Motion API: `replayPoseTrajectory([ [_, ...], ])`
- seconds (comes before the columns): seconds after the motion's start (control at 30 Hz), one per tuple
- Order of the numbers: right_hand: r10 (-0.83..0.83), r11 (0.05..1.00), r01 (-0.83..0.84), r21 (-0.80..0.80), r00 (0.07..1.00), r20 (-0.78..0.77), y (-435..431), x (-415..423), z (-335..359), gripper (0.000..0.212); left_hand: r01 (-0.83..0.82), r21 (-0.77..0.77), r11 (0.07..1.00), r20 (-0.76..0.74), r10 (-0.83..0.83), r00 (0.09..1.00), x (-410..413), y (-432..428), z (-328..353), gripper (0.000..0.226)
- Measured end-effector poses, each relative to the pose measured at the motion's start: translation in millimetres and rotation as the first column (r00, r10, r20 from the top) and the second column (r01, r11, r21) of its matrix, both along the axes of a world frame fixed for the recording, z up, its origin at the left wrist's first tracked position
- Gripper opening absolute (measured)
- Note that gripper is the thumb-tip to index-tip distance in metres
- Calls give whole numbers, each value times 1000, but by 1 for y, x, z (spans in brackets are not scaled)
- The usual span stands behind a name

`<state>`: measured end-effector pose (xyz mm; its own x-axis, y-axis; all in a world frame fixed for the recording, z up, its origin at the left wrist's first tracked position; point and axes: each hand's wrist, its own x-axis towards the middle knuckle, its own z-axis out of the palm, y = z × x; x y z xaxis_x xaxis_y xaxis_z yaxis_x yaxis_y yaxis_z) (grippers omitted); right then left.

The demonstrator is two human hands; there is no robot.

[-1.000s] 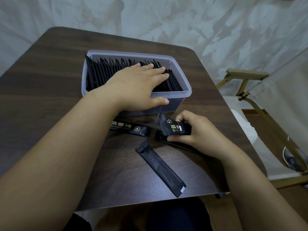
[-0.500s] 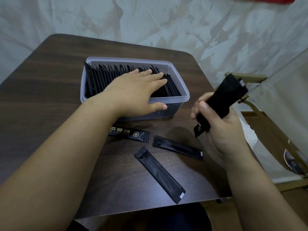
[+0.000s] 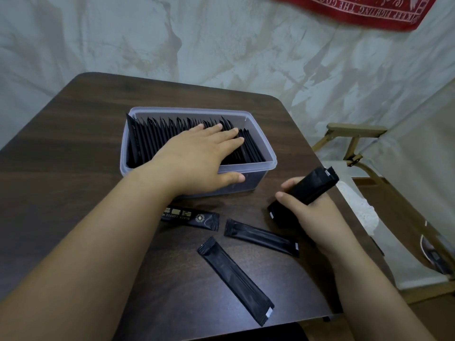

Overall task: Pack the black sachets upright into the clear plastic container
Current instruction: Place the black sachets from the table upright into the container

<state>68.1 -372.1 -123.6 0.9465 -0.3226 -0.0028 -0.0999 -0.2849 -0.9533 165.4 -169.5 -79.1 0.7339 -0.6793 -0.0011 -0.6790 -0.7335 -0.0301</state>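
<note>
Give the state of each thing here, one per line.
clear plastic container: lidless, nearly full.
packed sachets: upright in a row, under the left hand.
left hand: flat, fingers straight on them.
right hand: grips the held sachet.
held sachet: tilted, off the table.
loose sachets: three, lying flat on the table, unpacked.

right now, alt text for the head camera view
A left hand lies flat on black sachets packed upright in a clear container, while the right hand grips another sachet beside it. Three more sachets lie loose on the dark table.
</note>
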Motion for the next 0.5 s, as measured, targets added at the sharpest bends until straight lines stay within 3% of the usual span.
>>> replayPoseTrajectory([
  [0.13, 30, 984, -49, -170, 993, -114, -8, -1, 16, 3, 0, -13, 1000, -2, 0, 1000, 0, 0, 0, 78],
  [0.33, 57, 975, -48, -219, 998, 33, -8, 30, 72, 15, -2, -5, 1000, -1, 2, 1000, 0, 0, 1, 78],
  [0.5, 264, 920, -275, -280, 962, -76, 6, 88, 102, 25, -7, -1, 1000, -2, 7, 1000, -2, 0, 2, 78],
])
